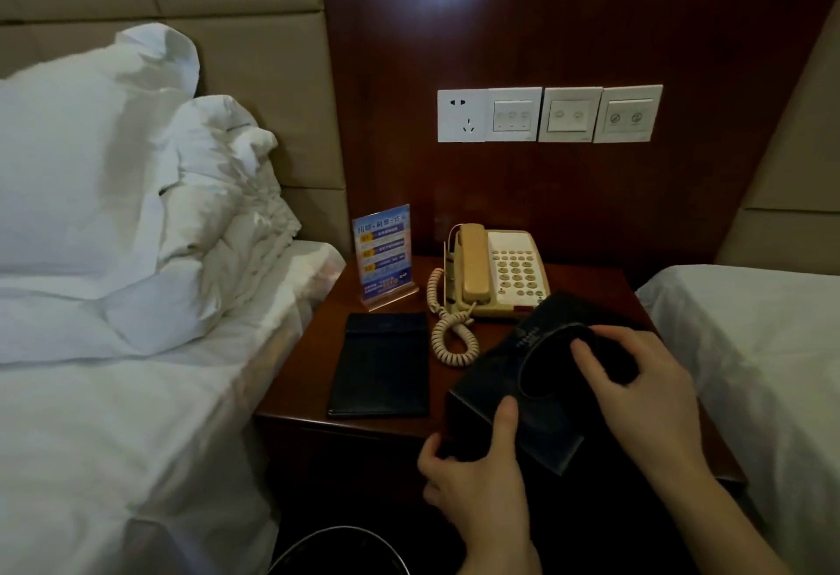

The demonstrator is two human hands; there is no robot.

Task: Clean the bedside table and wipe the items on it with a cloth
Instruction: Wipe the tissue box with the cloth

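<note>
A dark tissue box (495, 392) with an oval opening is tilted above the front right of the wooden bedside table (309, 392). My left hand (472, 470) grips its near corner, thumb on top and fingers underneath. My right hand (645, 388) rests on the top of the box with fingertips at the oval opening; whether it holds a cloth I cannot tell. On the table lie a dark folder (382, 365), a beige telephone (500, 274) with a coiled cord (450, 333), and a blue sign in a clear stand (384, 251).
A bed with white pillows (91, 174) lies at the left and a second bed (763, 347) at the right. Wall switches and a socket (547, 114) sit on the wood panel behind. A round bin rim (336, 538) shows on the floor below the table.
</note>
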